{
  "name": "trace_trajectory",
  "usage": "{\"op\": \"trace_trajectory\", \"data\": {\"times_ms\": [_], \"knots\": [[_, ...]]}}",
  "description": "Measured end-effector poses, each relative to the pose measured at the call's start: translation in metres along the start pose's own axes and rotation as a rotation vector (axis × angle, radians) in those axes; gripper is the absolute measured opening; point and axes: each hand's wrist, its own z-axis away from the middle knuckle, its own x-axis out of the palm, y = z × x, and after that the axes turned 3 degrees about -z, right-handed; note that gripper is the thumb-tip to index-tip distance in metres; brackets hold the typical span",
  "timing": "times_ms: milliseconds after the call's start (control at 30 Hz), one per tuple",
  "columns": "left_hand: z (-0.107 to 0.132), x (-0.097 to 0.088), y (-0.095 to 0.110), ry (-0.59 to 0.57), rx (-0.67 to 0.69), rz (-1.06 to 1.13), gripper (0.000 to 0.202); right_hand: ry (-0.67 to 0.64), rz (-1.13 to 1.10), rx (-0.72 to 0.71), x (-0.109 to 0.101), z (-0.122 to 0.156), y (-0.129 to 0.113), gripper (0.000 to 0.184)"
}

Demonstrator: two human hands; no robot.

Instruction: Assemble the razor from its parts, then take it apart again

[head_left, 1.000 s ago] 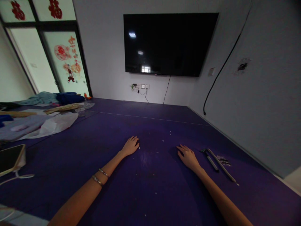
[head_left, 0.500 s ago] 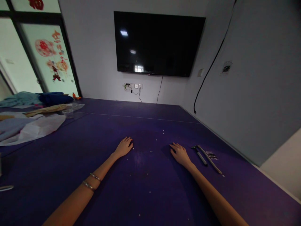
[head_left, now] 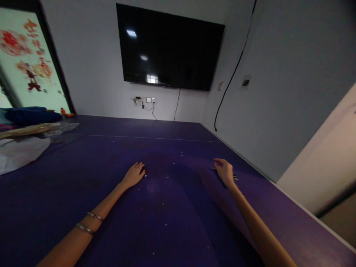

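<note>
My left hand [head_left: 134, 175] lies palm down on the purple tabletop [head_left: 116, 222], fingers spread, holding nothing. A small white scrap [head_left: 145, 175] is close by its thumb. Two bracelets [head_left: 85, 228] circle the left forearm. Over on the right, my right hand [head_left: 224, 172] is above the slim grey-and-dark tools, its fingers bent and pointing left, with a gap at the thumb. Only a dark tip [head_left: 213, 169] of them shows beyond the fingers; the hand and wrist hide most of the rest. A dark, shiny patch [head_left: 235, 177] peeks out right of the wrist.
White cloth or plastic [head_left: 23, 154], a tan packet [head_left: 30, 130] and dark blue fabric [head_left: 32, 115] are piled at the far left. An orange item [head_left: 65, 112] stands behind them. Small specks dot the tabletop. A black cable [head_left: 229, 83] hangs along the right wall; a television [head_left: 169, 48] faces me.
My right hand has lifted and moved right, from bare tabletop to above the slim tools, covering most of them. The left hand stays flat on the table. The view has turned to the right.
</note>
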Motion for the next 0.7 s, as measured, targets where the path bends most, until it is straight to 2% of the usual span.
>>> {"op": "trace_trajectory", "data": {"times_ms": [100, 167, 333, 433, 567, 700], "knots": [[-0.001, 0.0, 0.0, 0.005, -0.003, -0.013, 0.048, -0.052, 0.049, 0.142, -0.029, 0.004, 0.023, 0.034], [-0.001, 0.0, -0.001, 0.002, -0.007, -0.013, 0.049, -0.108, 0.08, 0.201, -0.042, 0.011, 0.037, 0.032], [-0.003, 0.002, -0.004, -0.006, -0.015, -0.008, 0.05, -0.208, 0.156, 0.188, -0.05, 0.031, 0.06, 0.029], [-0.004, 0.003, -0.005, 0.001, -0.017, -0.016, 0.049, -0.27, 0.22, 0.182, -0.047, 0.039, 0.06, 0.026], [-0.003, 0.002, -0.004, 0.003, -0.009, -0.025, 0.048, -0.387, 0.338, 0.216, -0.043, 0.043, 0.047, 0.02], [-0.003, 0.001, -0.003, 0.002, 0.003, -0.036, 0.049, -0.435, 0.439, 0.228, -0.04, 0.045, 0.037, 0.018]]}}
